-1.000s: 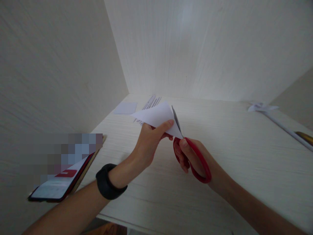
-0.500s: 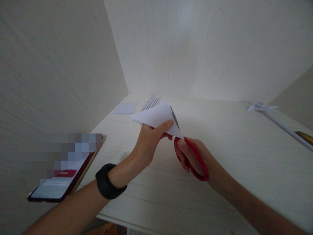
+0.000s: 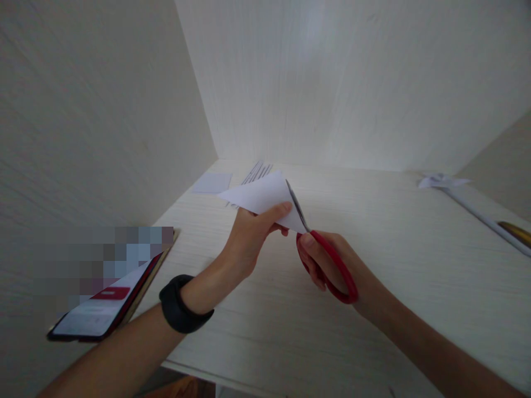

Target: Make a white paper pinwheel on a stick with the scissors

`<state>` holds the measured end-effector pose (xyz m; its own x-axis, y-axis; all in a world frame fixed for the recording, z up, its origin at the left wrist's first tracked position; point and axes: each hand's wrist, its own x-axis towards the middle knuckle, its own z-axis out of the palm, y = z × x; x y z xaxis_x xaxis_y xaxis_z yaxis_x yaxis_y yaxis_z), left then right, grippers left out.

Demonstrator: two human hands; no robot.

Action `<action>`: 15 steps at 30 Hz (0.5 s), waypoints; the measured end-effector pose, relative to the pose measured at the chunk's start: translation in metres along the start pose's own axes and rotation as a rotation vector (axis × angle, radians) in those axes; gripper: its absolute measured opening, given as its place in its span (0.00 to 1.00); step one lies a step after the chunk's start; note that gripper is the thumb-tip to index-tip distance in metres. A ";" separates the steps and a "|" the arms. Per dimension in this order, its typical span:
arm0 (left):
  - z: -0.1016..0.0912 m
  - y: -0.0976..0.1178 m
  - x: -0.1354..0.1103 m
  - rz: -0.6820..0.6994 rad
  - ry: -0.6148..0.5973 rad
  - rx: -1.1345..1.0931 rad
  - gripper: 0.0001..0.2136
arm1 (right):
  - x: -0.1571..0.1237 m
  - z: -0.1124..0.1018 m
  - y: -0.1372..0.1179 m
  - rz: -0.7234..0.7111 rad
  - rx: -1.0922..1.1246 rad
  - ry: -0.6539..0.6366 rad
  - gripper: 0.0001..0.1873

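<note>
A white piece of paper (image 3: 261, 192), triangular in outline, is pinched in my left hand (image 3: 253, 235), thumb on top and fingers beneath. My right hand (image 3: 327, 251) grips red-handled scissors (image 3: 342, 279) with fingers through the loops. Along the right edge of the paper run the scissor blades, close together; whether paper lies between them I cannot make out. Both hands are above the table, and the fingertips under the paper are partly hidden.
A phone (image 3: 83, 320) lies at the left on the white table (image 3: 265, 331). Behind the paper are several thin sticks (image 3: 257, 171) and a white paper square (image 3: 212, 183). At the right lies a paper pinwheel (image 3: 443, 181) on a white stick, beside a gold-coloured object (image 3: 514, 232).
The scissor blades have swung closer to the paper's right edge and more of their metal shows near the handles. My left hand and the paper have shifted slightly left.
</note>
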<state>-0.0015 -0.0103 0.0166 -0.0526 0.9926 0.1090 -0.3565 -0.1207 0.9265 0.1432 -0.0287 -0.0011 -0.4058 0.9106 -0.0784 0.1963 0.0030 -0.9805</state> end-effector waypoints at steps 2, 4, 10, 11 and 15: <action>-0.001 0.000 0.000 -0.001 -0.007 0.003 0.07 | 0.000 0.000 0.000 0.007 0.006 0.001 0.28; -0.001 -0.001 0.000 0.000 -0.015 0.001 0.07 | 0.000 0.000 -0.001 0.026 0.009 0.007 0.27; 0.000 0.001 0.000 -0.002 -0.017 -0.026 0.07 | 0.000 0.001 0.000 0.027 0.022 0.014 0.26; 0.000 0.001 0.000 -0.002 -0.017 -0.027 0.07 | 0.000 0.001 0.000 0.031 0.024 0.016 0.26; 0.000 0.000 0.000 -0.003 -0.013 -0.021 0.06 | 0.001 0.002 0.000 0.049 0.006 0.034 0.26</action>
<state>-0.0012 -0.0104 0.0171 -0.0397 0.9930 0.1108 -0.3763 -0.1176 0.9190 0.1410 -0.0288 -0.0016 -0.3654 0.9231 -0.1199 0.2097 -0.0439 -0.9768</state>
